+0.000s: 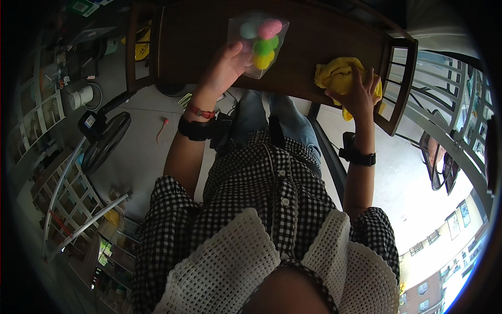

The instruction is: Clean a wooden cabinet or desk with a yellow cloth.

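Note:
My left hand [221, 72] holds a clear plastic box [257, 73] by its left side, with the thumb raised along the wall. Inside are several rounded pieces: a pink one [270, 28], a green one [265, 46], a yellow one [264, 60] and a pale blue one [249, 30]. The box is a little blurred and overlaps the dark wooden tabletop [196, 35]; whether it touches the wood I cannot tell. At the table's right end, my right hand [359, 96] has its spread, bent fingers on a bunched yellow cloth [333, 72]. Part of the cloth hangs over the front edge.
Wooden frames rise at the table's left end [133, 47] and right end [396, 86]. A black fan [106, 143] stands to my left. On the tiled floor lies a small red object with a thin tail [162, 126]. White railings [439, 98] run along the right.

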